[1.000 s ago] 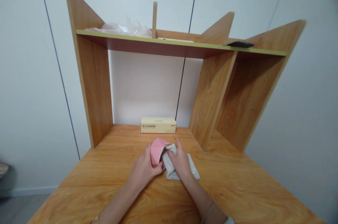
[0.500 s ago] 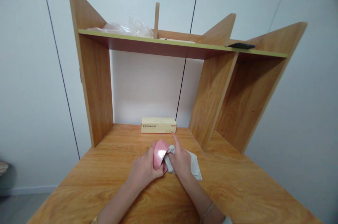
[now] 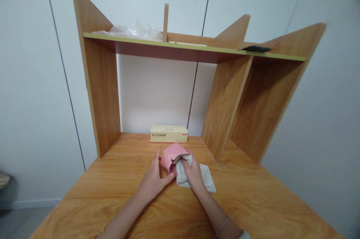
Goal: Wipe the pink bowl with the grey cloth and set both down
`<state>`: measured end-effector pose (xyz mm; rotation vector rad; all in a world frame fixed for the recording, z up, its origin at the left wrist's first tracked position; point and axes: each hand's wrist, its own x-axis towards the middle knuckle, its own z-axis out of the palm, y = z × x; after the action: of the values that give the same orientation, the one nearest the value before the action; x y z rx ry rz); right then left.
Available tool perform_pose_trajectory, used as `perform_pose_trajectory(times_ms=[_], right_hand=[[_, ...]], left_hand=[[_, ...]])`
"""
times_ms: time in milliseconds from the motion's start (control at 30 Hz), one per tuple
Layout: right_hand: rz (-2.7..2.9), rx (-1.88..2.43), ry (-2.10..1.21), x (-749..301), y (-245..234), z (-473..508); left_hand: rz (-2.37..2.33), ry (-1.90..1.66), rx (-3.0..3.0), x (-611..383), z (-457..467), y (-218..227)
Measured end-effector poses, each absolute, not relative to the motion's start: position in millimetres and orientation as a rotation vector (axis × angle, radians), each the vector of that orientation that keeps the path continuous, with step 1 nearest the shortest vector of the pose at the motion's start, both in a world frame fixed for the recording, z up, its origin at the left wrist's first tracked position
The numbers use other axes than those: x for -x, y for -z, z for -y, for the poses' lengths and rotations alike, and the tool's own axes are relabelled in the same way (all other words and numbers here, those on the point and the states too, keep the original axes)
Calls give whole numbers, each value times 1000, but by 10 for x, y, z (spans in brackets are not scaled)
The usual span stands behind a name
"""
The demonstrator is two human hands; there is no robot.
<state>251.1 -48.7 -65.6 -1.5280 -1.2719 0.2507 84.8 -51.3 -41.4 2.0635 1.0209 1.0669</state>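
Observation:
A glossy pink hollow container (image 3: 172, 152) is tilted with its opening facing down and to the right; a small dark notch shows at its rim. My left hand (image 3: 153, 179) grips it from the left, with the thumb at the lower rim and the fingers along the far left side. Pinched in my right hand (image 3: 193, 171) is a light grey cloth (image 3: 182, 176). Part of the cloth goes into the container's mouth, while the rest trails onto the desk to the right. The right fingertips are partly hidden by the cloth and the rim.
Behind the hands, a cream cling-film box (image 3: 168, 134) stands on the wooden desk (image 3: 112, 184). Upright wooden panels carry a shelf (image 3: 180, 45) above. Clear plastic bags (image 3: 135, 32) and a flat black object (image 3: 256, 49) lie on it.
The pink container has turned so its opening points more toward me and to the right. My left fingers have spread somewhat, and my right hand has moved the cloth in at the rim.

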Motion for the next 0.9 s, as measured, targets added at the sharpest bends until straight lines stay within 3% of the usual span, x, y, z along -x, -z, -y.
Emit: perform_pose_trajectory(times_ms=[133, 367, 700, 900], right_hand=[[1316, 1561, -243, -2474, 644, 489], [1492, 2067, 92, -2415, 449, 636], [1667, 1926, 300, -2455, 352, 700], [1596, 2032, 69, -2459, 405, 684]], left_hand=[[-920, -1075, -2005, -899, 511, 458], [-1100, -1027, -2020, -849, 522, 310], [-1187, -921, -2169, -827, 569, 279], [-1214, -834, -2381, -781, 621, 179]])
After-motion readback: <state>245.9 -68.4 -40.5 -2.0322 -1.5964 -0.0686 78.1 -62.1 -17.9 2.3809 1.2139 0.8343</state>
